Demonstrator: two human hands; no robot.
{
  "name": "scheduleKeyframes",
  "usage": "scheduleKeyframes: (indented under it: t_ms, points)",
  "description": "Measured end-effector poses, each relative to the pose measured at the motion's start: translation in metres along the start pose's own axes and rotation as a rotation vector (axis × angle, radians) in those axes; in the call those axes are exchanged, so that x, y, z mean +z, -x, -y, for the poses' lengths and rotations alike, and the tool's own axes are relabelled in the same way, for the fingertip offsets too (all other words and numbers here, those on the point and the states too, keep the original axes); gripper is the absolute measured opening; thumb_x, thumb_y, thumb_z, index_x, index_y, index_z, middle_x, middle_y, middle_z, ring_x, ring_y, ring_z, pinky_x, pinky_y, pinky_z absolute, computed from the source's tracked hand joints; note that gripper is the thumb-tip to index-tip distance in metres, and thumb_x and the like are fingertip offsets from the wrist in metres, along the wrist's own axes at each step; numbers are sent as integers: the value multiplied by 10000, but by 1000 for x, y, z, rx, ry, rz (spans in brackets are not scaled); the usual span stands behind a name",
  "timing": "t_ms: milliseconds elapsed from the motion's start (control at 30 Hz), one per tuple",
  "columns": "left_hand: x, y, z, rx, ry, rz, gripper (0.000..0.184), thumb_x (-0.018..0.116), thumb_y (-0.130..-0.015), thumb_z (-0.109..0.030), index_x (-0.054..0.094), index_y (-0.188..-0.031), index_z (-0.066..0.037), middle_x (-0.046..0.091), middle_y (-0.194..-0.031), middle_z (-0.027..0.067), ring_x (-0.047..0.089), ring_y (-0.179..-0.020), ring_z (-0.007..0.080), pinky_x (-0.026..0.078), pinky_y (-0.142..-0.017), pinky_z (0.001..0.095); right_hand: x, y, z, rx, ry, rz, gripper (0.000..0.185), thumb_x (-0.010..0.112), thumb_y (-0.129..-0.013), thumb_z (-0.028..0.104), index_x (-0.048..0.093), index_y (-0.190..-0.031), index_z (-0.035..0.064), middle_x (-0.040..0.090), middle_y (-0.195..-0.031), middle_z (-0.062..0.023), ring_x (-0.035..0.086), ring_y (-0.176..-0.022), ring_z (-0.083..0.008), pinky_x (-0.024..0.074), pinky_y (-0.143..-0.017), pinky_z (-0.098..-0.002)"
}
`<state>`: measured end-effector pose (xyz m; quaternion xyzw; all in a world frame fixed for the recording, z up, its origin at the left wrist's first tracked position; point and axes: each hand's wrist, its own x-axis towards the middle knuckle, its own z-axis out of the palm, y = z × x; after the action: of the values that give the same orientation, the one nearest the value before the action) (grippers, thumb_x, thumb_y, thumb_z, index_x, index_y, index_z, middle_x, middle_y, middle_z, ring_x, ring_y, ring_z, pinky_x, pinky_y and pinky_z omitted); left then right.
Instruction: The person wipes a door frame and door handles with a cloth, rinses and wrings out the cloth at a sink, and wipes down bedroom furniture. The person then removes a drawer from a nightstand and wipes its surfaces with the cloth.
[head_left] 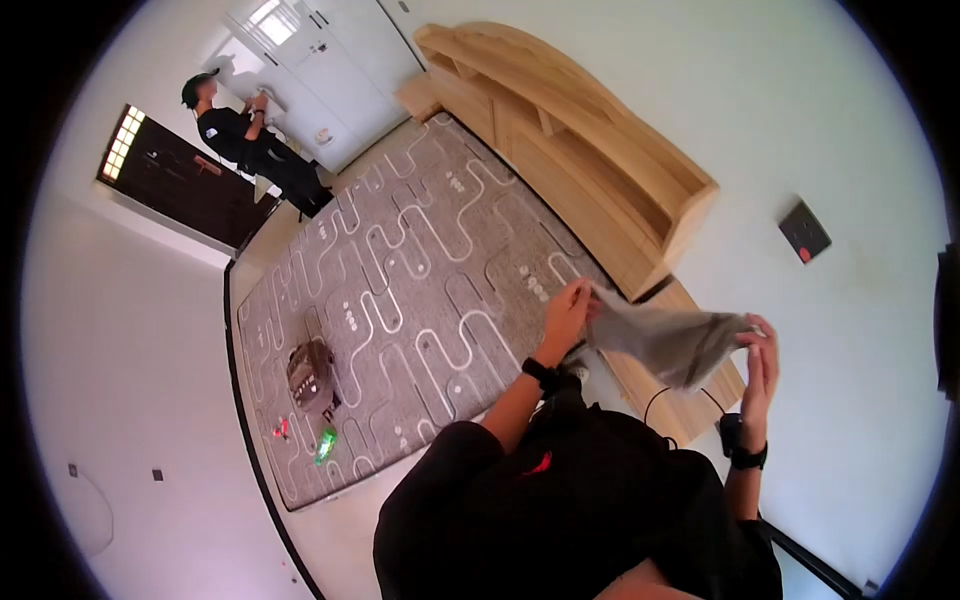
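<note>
A thin grey cloth (665, 340) is stretched between my two hands, sagging in the middle. My left hand (567, 318) pinches one end of it, near the mattress edge. At the other end, the fingers of my right hand (760, 362) are closed on a corner. Below the cloth is a light wooden nightstand (652, 402), partly hidden by the cloth and my body. Dark bands circle both my wrists.
A bare patterned mattress (420, 260) lies beside a wooden headboard (590, 140) with shelves. On it are a backpack (311, 376), a green packet (325, 446) and a small red item (281, 429). Another person (245, 140) stands by white cabinets (340, 80). A dark wall socket (804, 232) is at right.
</note>
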<state>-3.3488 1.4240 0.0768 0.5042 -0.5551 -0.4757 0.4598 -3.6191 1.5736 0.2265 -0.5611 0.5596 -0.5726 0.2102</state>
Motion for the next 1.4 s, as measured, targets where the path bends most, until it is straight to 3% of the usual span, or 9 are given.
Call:
scheduleKeyframes:
  t_ms: [133, 167, 267, 400, 633, 800, 1067, 1133, 1400]
  points:
    - [-3, -94, -60, 181, 356, 38, 306, 438, -981, -197, 482, -1210, 0, 614, -1049, 120, 603, -986, 176, 494, -821, 293, 49, -63, 1, -210, 220, -90, 177, 515, -846, 83, 624, -977, 36, 429, -1359, -157, 421, -1227, -278, 332, -1006, -374]
    - [3, -117, -65, 319, 238, -29, 331, 446, -973, -180, 450, -1252, -2, 608, -1071, 143, 583, -1031, 209, 477, -847, 321, 74, -82, -8, -88, 99, -90, 216, 533, -825, 43, 632, -1017, 53, 413, -1382, -165, 407, -1250, -297, 326, -1026, -400]
    - [23, -171, -66, 466, -35, -1, 380, 469, -942, -135, 428, -1294, 1, 602, -1080, 194, 554, -1067, 294, 449, -876, 370, 160, -140, -74, -383, 631, -91, 394, 597, -811, 120, 543, -1200, 81, 360, -1412, -195, 363, -1286, -353, 288, -1047, -478]
    - [48, -240, -19, 606, -467, 310, 401, 502, -863, -65, 488, -1255, 20, 593, -1055, 253, 529, -1001, 408, 406, -899, 441, 244, -167, -151, -68, 1023, 172, 657, 638, -783, 288, 410, -1306, -37, 226, -1421, -323, 272, -1285, -468, 249, -1050, -516]
    - [79, -298, 25, 889, -717, 108, 440, 466, -880, -145, 460, -1293, 8, 599, -943, 243, 517, -991, 433, 331, -965, 535, 255, -197, -184, -34, 1131, 114, 814, 670, -742, 346, 310, -1365, -35, 268, -1410, -280, 294, -1261, -435, 232, -1058, -499]
    - [96, -324, 15, 750, -764, 98, 490, 444, -893, -167, 384, -1353, -6, 600, -970, 248, 498, -1022, 430, 299, -1002, 526, 260, -254, -183, 70, 1170, 385, 839, 672, -662, 363, 348, -1338, -14, 427, -1273, -204, 351, -1210, -374, 199, -1068, -496]
    - [93, -345, 14, 651, -836, 36, 509, 507, -844, -183, 430, -1321, -22, 622, -897, 201, 506, -954, 369, 333, -950, 444, 261, -278, -219, -106, 1033, 382, 803, 648, -658, 319, 354, -1332, -4, 408, -1277, -192, 333, -1203, -371, 194, -1021, -538]
    - [96, -354, 4, 478, -785, 146, 499, 483, -840, -180, 432, -1309, -18, 623, -948, 208, 475, -1098, 390, 289, -1013, 485, 260, -284, -224, -90, 1083, 388, 798, 649, -660, 296, 348, -1331, -14, 405, -1270, -206, 326, -1205, -374, 196, -1018, -538]
    - [95, -350, 22, 614, -757, -156, 470, 479, -845, -159, 445, -1286, -2, 616, -1012, 211, 479, -1120, 387, 293, -1017, 459, 272, -283, -227, -200, 1218, 373, 820, 684, -623, 285, 351, -1318, 3, 415, -1228, -189, 348, -1158, -372, 220, -1000, -537]
